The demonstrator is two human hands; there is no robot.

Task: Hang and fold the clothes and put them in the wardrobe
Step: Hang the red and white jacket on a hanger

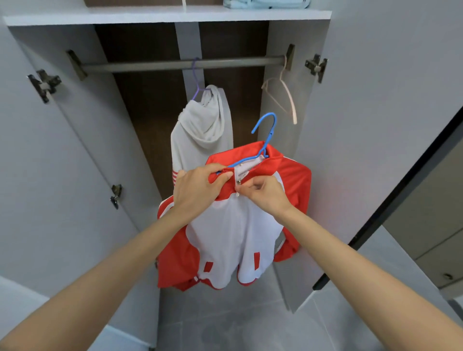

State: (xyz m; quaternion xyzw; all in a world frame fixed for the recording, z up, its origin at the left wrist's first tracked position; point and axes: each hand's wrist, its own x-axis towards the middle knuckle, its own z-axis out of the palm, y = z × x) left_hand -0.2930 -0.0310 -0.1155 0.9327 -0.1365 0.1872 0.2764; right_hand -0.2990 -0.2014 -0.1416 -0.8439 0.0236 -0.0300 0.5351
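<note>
A red and white zip jacket hangs on a blue hanger held in front of the open wardrobe. My left hand grips the left side of the red collar together with the hanger's arm. My right hand pinches the zipper pull at the collar's front. The blue hook points up, below the grey rail and clear of it. A white hooded garment hangs from the rail on a purple hanger.
An empty beige hanger hangs at the rail's right end. Both wardrobe doors stand open. Folded pale blue cloth lies on the top shelf. The floor is grey tile.
</note>
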